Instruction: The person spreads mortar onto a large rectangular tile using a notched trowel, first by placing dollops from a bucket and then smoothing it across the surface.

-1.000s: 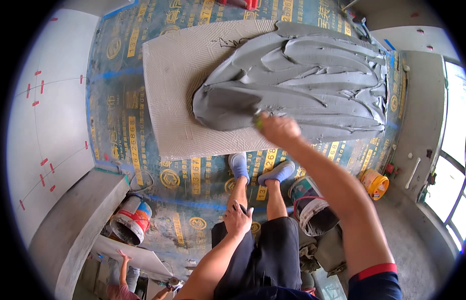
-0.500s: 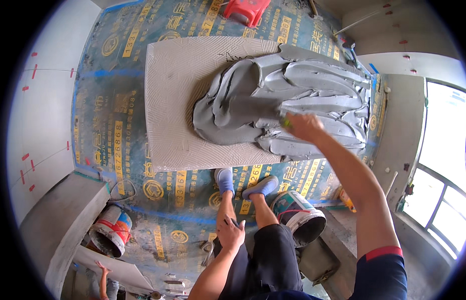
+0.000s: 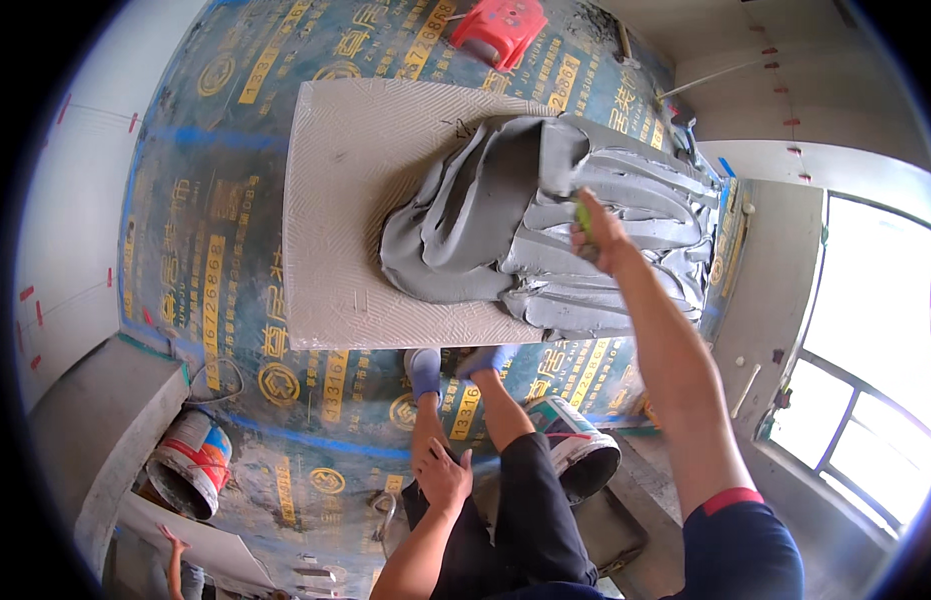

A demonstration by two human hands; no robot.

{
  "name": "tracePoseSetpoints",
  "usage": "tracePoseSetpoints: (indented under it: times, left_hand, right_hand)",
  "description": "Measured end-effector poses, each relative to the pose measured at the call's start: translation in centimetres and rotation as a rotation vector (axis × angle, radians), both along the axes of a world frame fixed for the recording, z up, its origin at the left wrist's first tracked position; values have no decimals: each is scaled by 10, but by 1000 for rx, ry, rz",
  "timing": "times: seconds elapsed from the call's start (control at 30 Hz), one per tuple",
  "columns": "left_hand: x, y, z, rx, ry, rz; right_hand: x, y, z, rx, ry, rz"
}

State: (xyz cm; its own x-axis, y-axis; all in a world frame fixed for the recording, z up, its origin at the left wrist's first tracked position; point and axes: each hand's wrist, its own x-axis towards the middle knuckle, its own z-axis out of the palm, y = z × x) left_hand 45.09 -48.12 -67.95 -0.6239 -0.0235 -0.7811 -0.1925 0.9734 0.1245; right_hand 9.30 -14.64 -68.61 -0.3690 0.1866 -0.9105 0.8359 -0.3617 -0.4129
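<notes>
A large pale tile [image 3: 330, 200] with a ridged back lies flat on the covered floor. Thick grey mortar [image 3: 475, 215] coats its middle and right side in wavy ridges. Out at arm's length, my right hand [image 3: 603, 238] is closed round the green handle of a trowel [image 3: 557, 160]. The trowel's blade lies on the mortar and is smeared grey, so its edges hardly show. My left hand [image 3: 443, 478] rests on my left knee, its fingers loosely stretched, with a dark spot among them that I cannot make out.
A red plastic stool [image 3: 500, 30] stands beyond the tile. One bucket [image 3: 575, 455] lies tilted by my right leg, another [image 3: 190, 465] at the left beside a ledge [image 3: 115, 425]. At the lower left another person's hand [image 3: 173, 540] is near a pale board [image 3: 210, 545].
My right hand has pushed the trowel away from me over the mortar, and a smooth flat patch shows by the blade. The left hand stays on the knee. The view has shifted slightly.
</notes>
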Motion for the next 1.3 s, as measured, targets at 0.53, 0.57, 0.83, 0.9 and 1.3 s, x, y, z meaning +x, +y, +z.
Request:
tracePoseSetpoints:
  times: [0.53, 0.57, 0.83, 0.9, 1.3]
  left_hand:
    - [-52, 31, -4, -30, 14, 186]
    - [-50, 30, -4, -31, 31, 194]
    - [-60, 54, -1, -90, 22, 181]
    - [-59, 54, -2, -119, 28, 165]
    - [-84, 66, 11, -177, -105, 242]
  right_hand:
    - [-22, -26, 8, 1172, 111, 1370]
    - [-22, -8, 8, 1174, 84, 1321]
    - [-4, 23, -3, 138, -21, -26]
    - [-8, -35, -5, -9, -53, 50]
    - [-111, 31, -22, 1000, 98, 1097]
